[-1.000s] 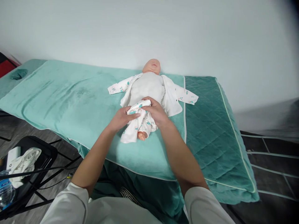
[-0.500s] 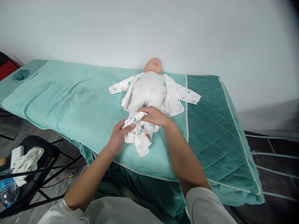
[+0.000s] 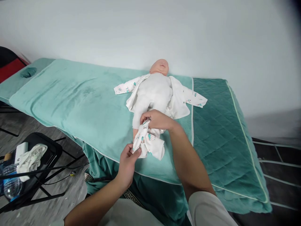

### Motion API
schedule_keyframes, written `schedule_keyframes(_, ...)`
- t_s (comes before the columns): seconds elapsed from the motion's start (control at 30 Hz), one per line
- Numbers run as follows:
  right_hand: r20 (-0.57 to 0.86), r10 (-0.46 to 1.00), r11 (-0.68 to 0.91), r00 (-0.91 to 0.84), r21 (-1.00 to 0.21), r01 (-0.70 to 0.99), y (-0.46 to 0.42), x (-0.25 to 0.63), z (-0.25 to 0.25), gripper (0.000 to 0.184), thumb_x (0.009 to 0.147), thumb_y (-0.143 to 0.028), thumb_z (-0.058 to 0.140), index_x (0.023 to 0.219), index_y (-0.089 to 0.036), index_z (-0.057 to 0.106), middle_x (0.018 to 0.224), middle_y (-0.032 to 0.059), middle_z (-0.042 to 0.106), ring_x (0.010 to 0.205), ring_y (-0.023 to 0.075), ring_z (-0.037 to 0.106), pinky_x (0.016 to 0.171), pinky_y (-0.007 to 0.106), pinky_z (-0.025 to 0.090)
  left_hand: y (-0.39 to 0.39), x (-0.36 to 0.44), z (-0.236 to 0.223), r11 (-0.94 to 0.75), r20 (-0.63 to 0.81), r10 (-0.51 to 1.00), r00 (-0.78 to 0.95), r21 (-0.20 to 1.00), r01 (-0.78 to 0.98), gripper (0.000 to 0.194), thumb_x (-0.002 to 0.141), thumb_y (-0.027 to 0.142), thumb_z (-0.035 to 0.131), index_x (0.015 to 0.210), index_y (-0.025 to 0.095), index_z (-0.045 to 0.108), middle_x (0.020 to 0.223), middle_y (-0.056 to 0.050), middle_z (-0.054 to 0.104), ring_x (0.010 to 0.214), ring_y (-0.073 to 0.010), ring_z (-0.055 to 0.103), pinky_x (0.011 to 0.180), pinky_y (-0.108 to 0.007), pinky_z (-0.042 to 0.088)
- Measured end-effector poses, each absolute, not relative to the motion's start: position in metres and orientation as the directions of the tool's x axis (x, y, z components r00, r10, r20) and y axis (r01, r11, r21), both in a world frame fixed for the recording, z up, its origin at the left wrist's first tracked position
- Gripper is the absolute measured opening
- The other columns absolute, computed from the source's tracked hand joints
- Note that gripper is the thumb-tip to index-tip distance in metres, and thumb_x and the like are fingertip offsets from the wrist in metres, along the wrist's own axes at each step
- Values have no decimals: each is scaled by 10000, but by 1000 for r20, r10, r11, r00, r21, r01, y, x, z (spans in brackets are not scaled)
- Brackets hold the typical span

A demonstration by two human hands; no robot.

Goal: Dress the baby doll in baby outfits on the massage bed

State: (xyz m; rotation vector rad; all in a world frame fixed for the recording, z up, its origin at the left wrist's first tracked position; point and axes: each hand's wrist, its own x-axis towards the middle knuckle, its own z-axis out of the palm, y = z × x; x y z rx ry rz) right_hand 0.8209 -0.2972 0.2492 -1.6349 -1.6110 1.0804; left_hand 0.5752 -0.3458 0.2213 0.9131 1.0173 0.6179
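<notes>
A baby doll [image 3: 154, 91] with a white cloth body lies on its back, head toward the wall. An unfastened white baby jacket [image 3: 180, 97] with a small print is spread under it, sleeves out to both sides. My left hand [image 3: 128, 161] pinches the lower edge of printed baby pants [image 3: 150, 142], close to the doll's leg on the left, whose foot end is bare. My right hand [image 3: 158, 121] grips the upper part of the same pants, over the doll's other leg. That leg is mostly hidden behind my hand and the bunched cloth.
A light green cover [image 3: 94, 103] lies over the massage bed, with a darker quilted cover [image 3: 223, 141] at right. At lower left, a black stool [image 3: 50, 150] holds a crumpled white cloth [image 3: 33, 158] and a plastic bottle [image 3: 13, 186]. A white wall stands behind.
My left hand has moved down toward me, drawing the pants off the doll's left-side leg, whose lower end now shows. My right hand keeps its grip. The whole view has shifted slightly.
</notes>
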Motion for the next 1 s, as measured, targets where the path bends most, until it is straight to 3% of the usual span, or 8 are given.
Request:
schedule_keyframes(0.17, -109, 992, -53, -71, -838, 543, -298, 819, 249, 192, 681, -188, 679, 855, -197, 761, 854, -2, 753, 796, 176, 654, 688, 256, 446, -317, 567, 197, 306, -299, 892, 340, 951, 33, 290, 823, 455, 770, 985, 226, 695, 871, 3, 668, 792, -157, 567, 751, -268, 461)
schedule_keyframes(0.37, -115, 992, -69, -53, -844, 532, -298, 818, 250, 125, 730, -220, 683, 842, -193, 731, 834, -8, 737, 790, 166, 644, 680, 253, 429, -282, 569, 194, 191, -260, 857, 445, 962, 194, 260, 893, 437, 673, 1022, 214, 635, 839, 6, 620, 744, -164, 570, 679, -279, 491)
schedule_keyframes(0.57, -94, 994, -57, -53, -875, 481, -298, 819, 248, 142, 763, -274, 690, 871, -185, 714, 839, 0, 719, 779, 168, 634, 686, 259, 443, -279, 577, 205, 360, -333, 773, 539, 931, 59, 361, 834, 499, 737, 992, 202, 606, 843, 5, 628, 754, -160, 582, 697, -288, 515)
schedule_keyframes(0.77, -50, 995, -13, -83, -916, 402, -300, 821, 248, 189, 819, -358, 692, 871, -176, 691, 853, 4, 693, 809, 173, 617, 719, 265, 443, -279, 587, 208, 285, -259, 846, 467, 958, 14, 305, 871, 473, 708, 986, 206, 615, 836, 12, 619, 752, -136, 535, 698, -242, 433)
schedule_keyframes(1.0, -74, 993, -27, -89, -898, 440, -301, 824, 248, 211, 784, -365, 729, 876, -184, 670, 862, -7, 657, 834, 175, 585, 730, 270, 400, -260, 589, 199, 230, -183, 826, 532, 973, -22, 349, 895, 518, 697, 1032, 212, 602, 864, 18, 595, 733, -122, 498, 671, -231, 412)
